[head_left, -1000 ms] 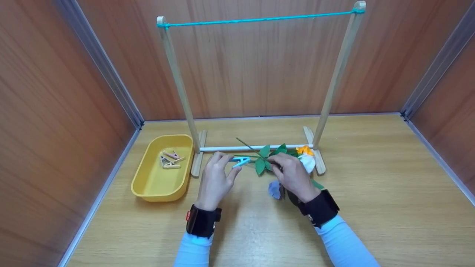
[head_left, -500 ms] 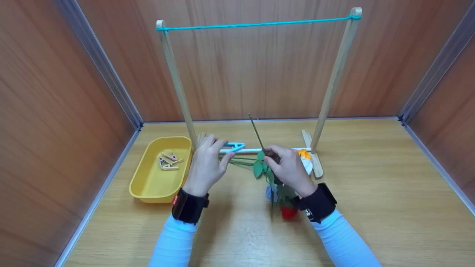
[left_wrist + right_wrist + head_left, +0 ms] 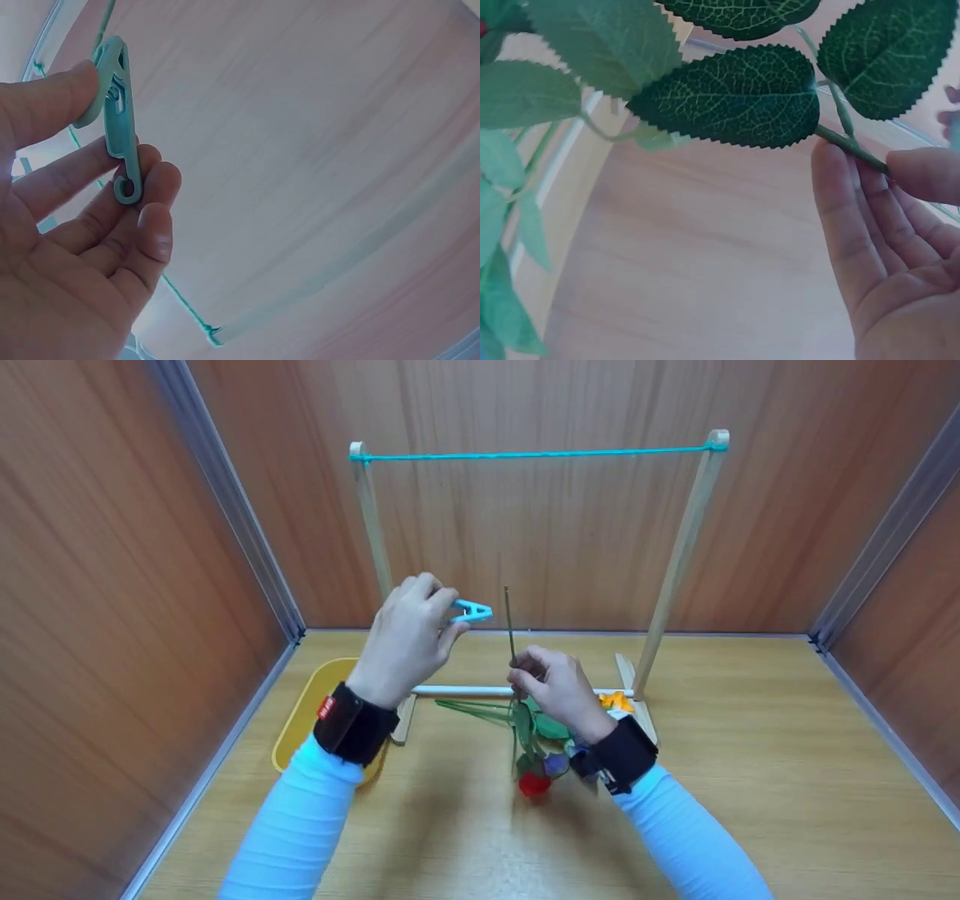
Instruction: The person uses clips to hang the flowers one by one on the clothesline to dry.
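Between thumb and fingers, my left hand (image 3: 409,637) pinches a light-blue clothespin (image 3: 474,611), raised in front of the rack's left post. The left wrist view gives its side, with the thumb on one arm of the clothespin (image 3: 120,124). My right hand (image 3: 555,686) pinches the stem of an artificial red rose (image 3: 534,784), turned bloom down with the bare stem end pointing up. In the right wrist view the thumb and fingers grip the green stem (image 3: 847,144) just beside its serrated leaves (image 3: 735,96).
A wooden rack (image 3: 684,551) carries a taut turquoise cord (image 3: 540,455) across its top and a white bar (image 3: 465,690) low down. More artificial flowers, one orange (image 3: 616,701), lie by the right foot. A yellow tray (image 3: 309,709) is partly hidden behind the left arm.
My left hand has lifted the clothespin up and away from the flowers. The right hand has turned the rose upside down, and its red bloom now hangs below. The head view has tilted up.
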Demonstrator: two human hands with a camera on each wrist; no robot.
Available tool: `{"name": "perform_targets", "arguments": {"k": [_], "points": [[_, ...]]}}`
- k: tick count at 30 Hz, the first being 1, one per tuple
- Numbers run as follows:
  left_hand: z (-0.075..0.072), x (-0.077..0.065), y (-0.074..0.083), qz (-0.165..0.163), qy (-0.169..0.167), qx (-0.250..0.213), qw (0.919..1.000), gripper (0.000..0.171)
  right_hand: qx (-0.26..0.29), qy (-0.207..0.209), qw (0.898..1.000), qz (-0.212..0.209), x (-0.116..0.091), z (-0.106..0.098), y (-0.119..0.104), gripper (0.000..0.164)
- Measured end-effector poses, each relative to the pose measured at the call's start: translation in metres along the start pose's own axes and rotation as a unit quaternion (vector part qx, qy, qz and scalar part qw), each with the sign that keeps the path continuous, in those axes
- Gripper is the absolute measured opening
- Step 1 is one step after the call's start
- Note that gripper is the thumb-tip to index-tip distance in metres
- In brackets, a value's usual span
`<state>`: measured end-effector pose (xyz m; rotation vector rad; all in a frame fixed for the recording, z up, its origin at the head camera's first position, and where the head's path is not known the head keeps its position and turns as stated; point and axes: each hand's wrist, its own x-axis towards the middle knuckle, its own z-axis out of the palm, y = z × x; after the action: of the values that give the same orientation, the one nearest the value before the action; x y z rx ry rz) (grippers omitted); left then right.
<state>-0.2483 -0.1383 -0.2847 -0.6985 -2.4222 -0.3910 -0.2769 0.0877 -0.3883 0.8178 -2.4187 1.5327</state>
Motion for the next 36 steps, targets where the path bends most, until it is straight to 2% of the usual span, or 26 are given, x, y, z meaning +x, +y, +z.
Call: {"name": "perform_targets", "arguments": {"k": [5,9,16,22,27,36], "points": [[-0.021,0.026,-0.010,-0.012,-0.018,0.010,0.9997,0.029,0.004,-0.014,1.000,-0.026,0.026,0.000,-0.001,0.007],[-0.035,0.046,-0.023,-0.021,-0.024,0.013,0.9994,0.030,-0.003,0.001,0.999,-0.045,0.048,0.001,-0.001,0.005],[-0.053,0.068,-0.045,-0.054,-0.027,0.021,0.9980,0.029,-0.027,0.017,0.997,-0.065,0.080,0.008,-0.001,0.004],[-0.060,0.082,-0.060,-0.062,-0.029,0.033,0.9971,0.032,-0.039,0.011,0.998,-0.055,0.102,0.012,-0.005,0.005],[-0.063,0.094,-0.070,-0.070,-0.019,0.031,0.9969,0.034,-0.060,0.013,0.997,-0.054,0.120,0.012,-0.010,0.008],[-0.063,0.109,-0.089,-0.069,0.042,0.023,0.9965,0.032,-0.097,0.016,0.994,-0.042,0.153,0.011,-0.025,0.013]]}}
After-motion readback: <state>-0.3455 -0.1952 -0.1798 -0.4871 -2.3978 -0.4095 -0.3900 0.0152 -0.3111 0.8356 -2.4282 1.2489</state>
